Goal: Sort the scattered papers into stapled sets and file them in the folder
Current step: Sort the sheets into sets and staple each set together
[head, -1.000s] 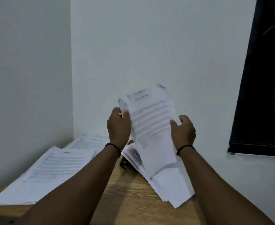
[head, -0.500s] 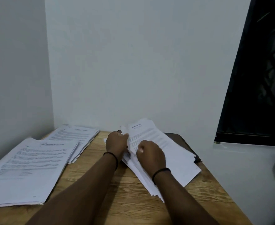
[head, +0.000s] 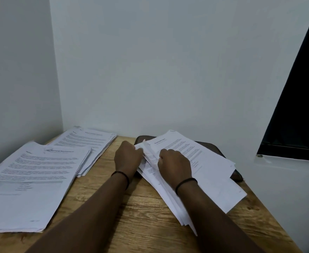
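A loose, fanned stack of printed papers (head: 208,161) lies at the right of the wooden table (head: 131,207), on top of a dark folder (head: 214,146) whose edges stick out behind and to the right. My left hand (head: 127,157) grips the stack's left edge, its fingers curled into the sheets. My right hand (head: 174,163) rests on top of the stack with curled fingers, pinching the sheets near their left edge. Two other paper piles lie at the left: a near one (head: 29,181) and a far one (head: 88,143).
The table stands in a corner, with white walls behind and to the left. A dark window (head: 299,106) is at the right, above a white ledge. Bare wood shows between the left piles and the right stack.
The sheets I held up in the air a second ago came down onto the right stack. Both hands dropped to the stack's left edge and have stayed there for the last half second.
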